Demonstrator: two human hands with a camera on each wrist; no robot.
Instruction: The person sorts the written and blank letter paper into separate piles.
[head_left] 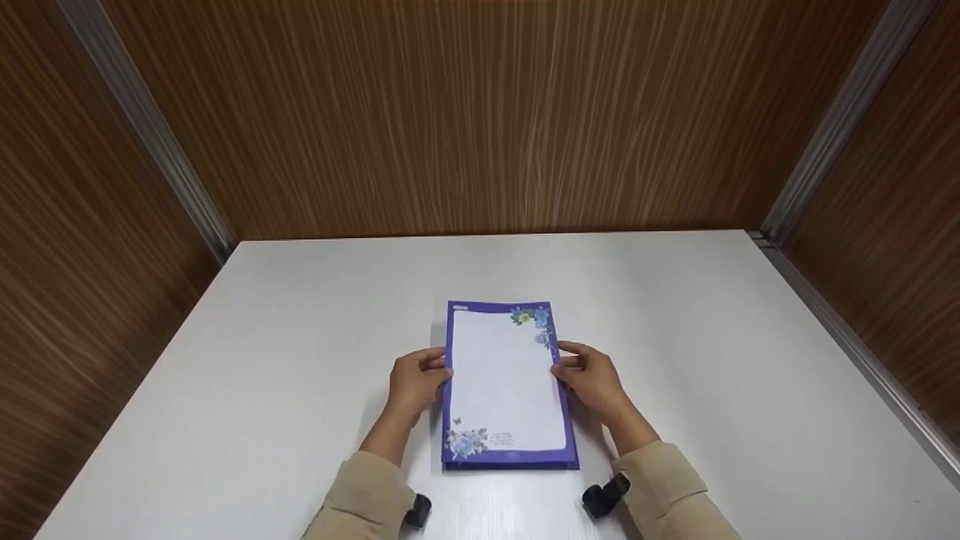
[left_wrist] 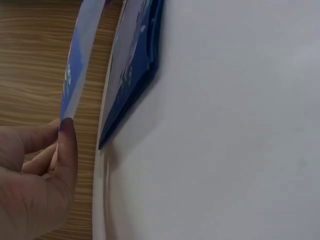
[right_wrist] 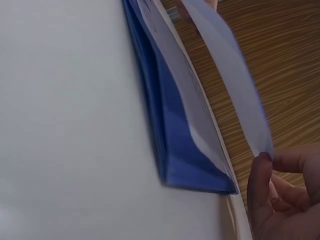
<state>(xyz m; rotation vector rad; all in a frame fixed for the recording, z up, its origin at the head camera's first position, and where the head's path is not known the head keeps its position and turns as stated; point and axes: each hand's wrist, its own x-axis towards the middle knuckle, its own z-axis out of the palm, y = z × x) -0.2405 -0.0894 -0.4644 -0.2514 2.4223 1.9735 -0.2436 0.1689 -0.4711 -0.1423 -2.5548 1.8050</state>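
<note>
Two long sides: we are pinching the printed sheet with the left hand on one edge and the right hand on the other; the hands are standing apart.
Sheet position: we are holding it between us, near the middle of the table.
Blue layers: we are seeing these apart from the pinched edge; whether they are joining it, we cannot tell.
Layer fault: we are risking catching or shifting them by moving the sheet alone.
Edge fault: we are risking creasing through uneven pressure, or slipping through shallow grip.
</note>
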